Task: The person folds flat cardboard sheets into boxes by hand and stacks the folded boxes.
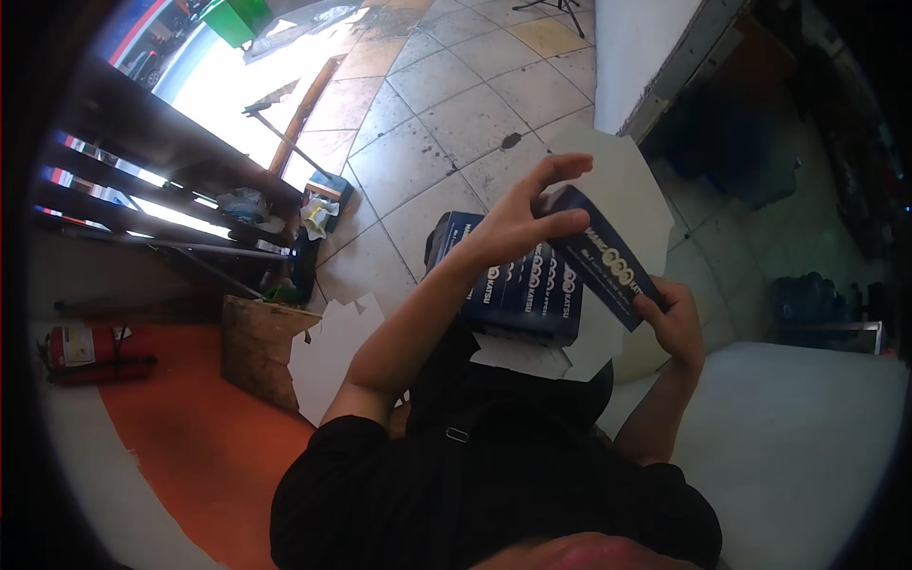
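Note:
A dark blue printed cardboard food box point(608, 261) with "KATSU" lettering is held tilted over my lap. My right hand point(674, 321) grips its lower right end, thumb on the blue panel. At its upper left end is my left hand point(532, 214), with fingers stretched apart and the thumb in front of the panel; whether it touches the box, I cannot tell. Behind the blue panel spreads a white cardboard sheet point(632, 176), perhaps part of the same box. Below my left forearm sits a stack of similar blue boxes point(532, 309), partly hidden by the arm.
White torn card point(332, 356) and a wooden board point(256, 342) stand to the left. A red fire extinguisher point(90, 349) is at far left. A long-handled dustpan point(326, 195) with litter stands on the tiled floor point(446, 123). A white wall point(651, 57) rises ahead right.

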Demonstrator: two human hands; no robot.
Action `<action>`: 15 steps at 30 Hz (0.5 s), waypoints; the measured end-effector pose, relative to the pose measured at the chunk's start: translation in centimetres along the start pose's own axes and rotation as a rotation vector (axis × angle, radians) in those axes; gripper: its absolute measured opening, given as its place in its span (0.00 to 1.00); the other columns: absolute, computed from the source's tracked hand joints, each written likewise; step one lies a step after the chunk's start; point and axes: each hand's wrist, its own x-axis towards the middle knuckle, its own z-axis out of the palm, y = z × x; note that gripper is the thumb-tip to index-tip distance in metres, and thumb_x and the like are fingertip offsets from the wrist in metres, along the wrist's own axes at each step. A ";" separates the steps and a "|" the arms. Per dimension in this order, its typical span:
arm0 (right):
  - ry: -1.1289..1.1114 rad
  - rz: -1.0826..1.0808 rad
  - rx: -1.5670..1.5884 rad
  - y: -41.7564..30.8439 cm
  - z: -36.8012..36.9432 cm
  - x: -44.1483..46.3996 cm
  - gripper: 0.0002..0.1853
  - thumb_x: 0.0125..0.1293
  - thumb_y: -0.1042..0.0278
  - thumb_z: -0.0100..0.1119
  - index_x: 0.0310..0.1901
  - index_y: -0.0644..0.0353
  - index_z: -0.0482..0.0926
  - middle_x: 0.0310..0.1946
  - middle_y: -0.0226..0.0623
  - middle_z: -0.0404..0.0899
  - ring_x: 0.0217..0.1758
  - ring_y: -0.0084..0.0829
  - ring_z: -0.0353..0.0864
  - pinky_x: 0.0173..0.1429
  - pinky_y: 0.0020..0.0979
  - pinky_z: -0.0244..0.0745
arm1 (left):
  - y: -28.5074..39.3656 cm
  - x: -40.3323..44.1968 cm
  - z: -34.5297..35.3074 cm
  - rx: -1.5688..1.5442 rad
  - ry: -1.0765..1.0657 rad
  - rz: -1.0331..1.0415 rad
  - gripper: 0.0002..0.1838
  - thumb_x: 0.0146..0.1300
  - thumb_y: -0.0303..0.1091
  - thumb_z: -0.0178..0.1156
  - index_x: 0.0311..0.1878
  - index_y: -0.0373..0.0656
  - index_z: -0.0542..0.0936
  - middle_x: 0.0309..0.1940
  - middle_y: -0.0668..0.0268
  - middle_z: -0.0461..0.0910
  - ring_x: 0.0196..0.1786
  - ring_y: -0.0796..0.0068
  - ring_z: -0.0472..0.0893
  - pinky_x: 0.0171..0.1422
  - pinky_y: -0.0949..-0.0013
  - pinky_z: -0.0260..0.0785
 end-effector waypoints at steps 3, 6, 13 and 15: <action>0.149 0.060 -0.036 1.0 -1.2 -1.0 0.22 0.70 0.54 0.63 0.38 0.71 0.83 0.30 0.29 0.82 0.35 0.16 0.75 0.42 0.22 0.71 | -2.1 1.2 0.3 -0.111 0.053 0.027 0.45 0.66 0.54 0.61 0.78 0.43 0.54 0.71 0.49 0.65 0.76 0.53 0.60 0.77 0.51 0.52; 0.280 0.145 -0.074 2.4 -3.2 -2.3 0.21 0.72 0.56 0.60 0.38 0.72 0.83 0.29 0.29 0.82 0.32 0.15 0.75 0.41 0.21 0.70 | -5.7 1.8 -0.8 0.483 0.227 0.040 0.40 0.68 0.53 0.60 0.75 0.42 0.59 0.68 0.47 0.69 0.73 0.53 0.67 0.77 0.55 0.55; 0.112 0.401 -0.009 2.5 -1.9 -1.7 0.22 0.73 0.55 0.57 0.39 0.73 0.83 0.28 0.39 0.84 0.29 0.27 0.84 0.35 0.28 0.82 | -6.9 -0.6 -0.4 0.930 -0.192 -0.340 0.32 0.67 0.57 0.56 0.63 0.40 0.77 0.55 0.49 0.81 0.60 0.53 0.79 0.70 0.55 0.61; 0.021 0.478 -0.002 2.9 -1.4 -1.5 0.21 0.73 0.56 0.57 0.38 0.73 0.83 0.27 0.40 0.84 0.27 0.28 0.85 0.34 0.27 0.81 | -6.8 -1.4 -0.5 1.046 -0.082 -0.294 0.30 0.67 0.57 0.56 0.58 0.41 0.81 0.52 0.51 0.83 0.58 0.56 0.79 0.67 0.55 0.61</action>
